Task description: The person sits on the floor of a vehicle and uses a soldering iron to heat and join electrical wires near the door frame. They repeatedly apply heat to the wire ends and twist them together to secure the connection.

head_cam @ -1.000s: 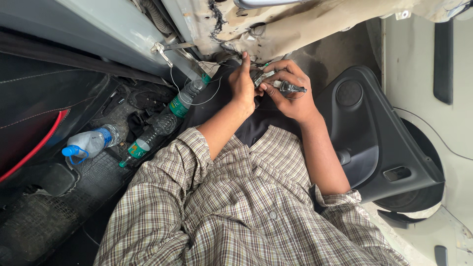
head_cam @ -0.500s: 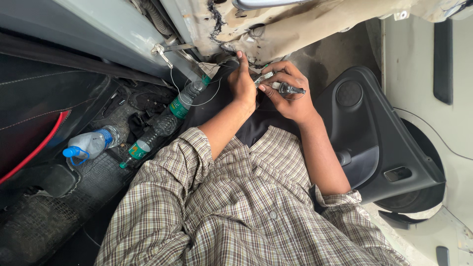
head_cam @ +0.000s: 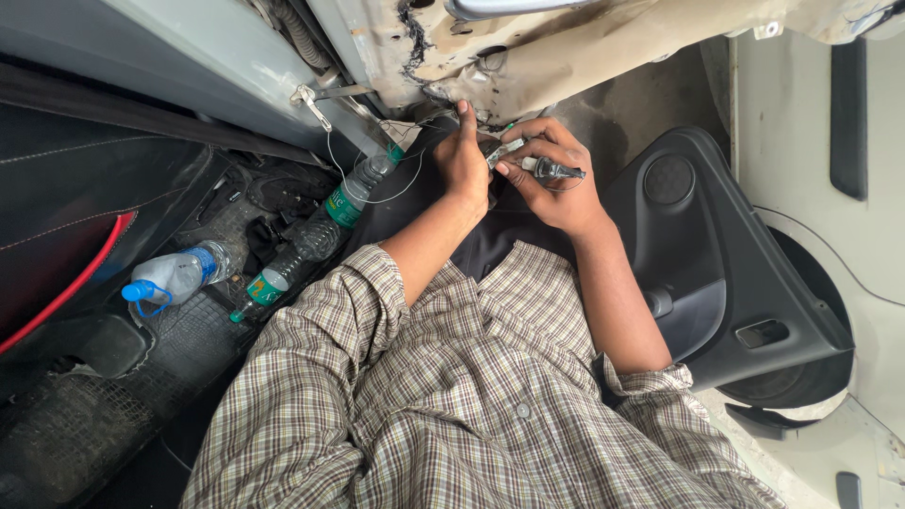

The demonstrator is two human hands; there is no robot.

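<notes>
The right hand (head_cam: 556,184) is curled tight round a small dark tool (head_cam: 554,171), whose dark tip juts out to the right past the knuckles; thumb and forefinger pinch the tool's near end, where a bit of pale metal shows between the two hands. The left hand (head_cam: 462,160) lies half open against the torn, rusty edge of the panel (head_cam: 566,57), forefinger straight up and touching it, the other fingers loosely bent; whether it grips anything I cannot tell, the palm being turned away. The hands sit just beside each other, nearly touching, the tool right below the damaged metal. A thin wire (head_cam: 363,179) loops down to the left of them. Three bottles lie on the floor mat (head_cam: 179,339): two clear ones with green labels (head_cam: 353,193) (head_cam: 283,269), end to end; one with a blue cap (head_cam: 174,276), further left. One black door trim (head_cam: 716,264) lies to the right.
</notes>
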